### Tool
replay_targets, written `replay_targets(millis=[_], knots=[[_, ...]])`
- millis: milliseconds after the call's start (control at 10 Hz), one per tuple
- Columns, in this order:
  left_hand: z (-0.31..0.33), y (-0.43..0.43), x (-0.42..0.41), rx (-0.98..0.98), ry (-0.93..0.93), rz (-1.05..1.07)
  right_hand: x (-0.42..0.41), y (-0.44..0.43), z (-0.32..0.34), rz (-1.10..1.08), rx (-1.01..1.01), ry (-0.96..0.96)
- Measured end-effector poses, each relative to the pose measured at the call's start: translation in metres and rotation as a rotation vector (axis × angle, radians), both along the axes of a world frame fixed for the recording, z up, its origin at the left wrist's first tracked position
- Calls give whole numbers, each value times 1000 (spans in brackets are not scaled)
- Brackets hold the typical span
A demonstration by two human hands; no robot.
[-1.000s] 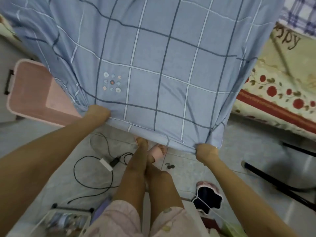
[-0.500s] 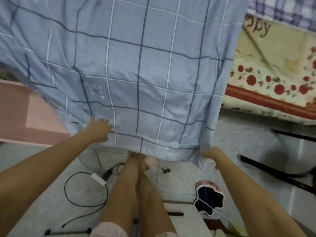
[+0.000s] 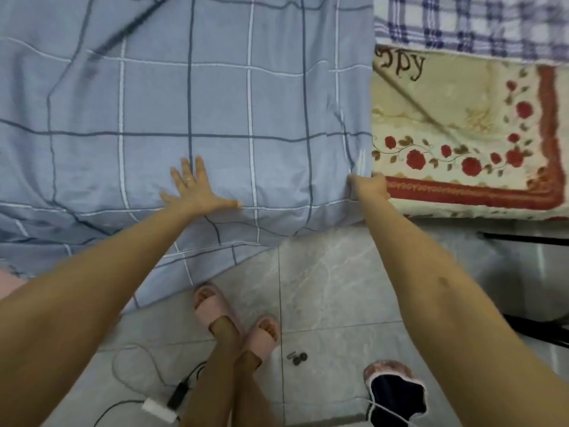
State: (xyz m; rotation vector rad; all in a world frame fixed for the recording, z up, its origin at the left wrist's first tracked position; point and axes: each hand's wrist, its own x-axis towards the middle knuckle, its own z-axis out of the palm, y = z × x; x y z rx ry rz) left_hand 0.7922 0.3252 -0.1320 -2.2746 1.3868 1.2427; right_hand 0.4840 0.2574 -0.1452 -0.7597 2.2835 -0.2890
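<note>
Bed (image 3: 455, 115) bears sheet (image 3: 215, 103) spread leftward; left hand (image 3: 192, 192) flat on it, right hand (image 3: 368, 186) grips its edge.

A home bedroom: a blue checked cotton bedsheet (image 3: 215, 103) covers the bed beside a cream blanket with red roses (image 3: 462, 134), while pink slippers (image 3: 212, 306) and a charger cable (image 3: 160, 402) lie on the grey marble-tiled floor (image 3: 332, 288).

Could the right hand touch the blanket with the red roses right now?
Probably yes. The right hand grips the edge of the blue sheet right beside the rose blanket, with nothing between them. It might have to let go of the sheet first.
</note>
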Motion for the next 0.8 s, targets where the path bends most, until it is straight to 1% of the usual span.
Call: replay_targets(millis=[100,200,300,400,500,600,700,800], knots=[[-10,-15,-14,76,-46,59,-27,-12,0,29,-92,-41],[-17,-27,-14,149,-59,37,-66,-14,2,-69,-208,19],[-22,-37,-9,234,-70,-41,-91,-11,2,-130,-178,56],[-29,-45,-7,309,-107,-58,-94,-11,-3,-250,-111,198],[-35,-48,-7,342,-112,-59,-52,-4,-3,280,-277,578],[-28,-47,-11,315,-113,-44,2,13,-30,1471,-470,457],[-30,-46,-14,298,-140,-31,-28,0,-40,1726,-130,494],[-34,-47,-11,295,-143,-57,-88,-13,-30,916,272,418]])
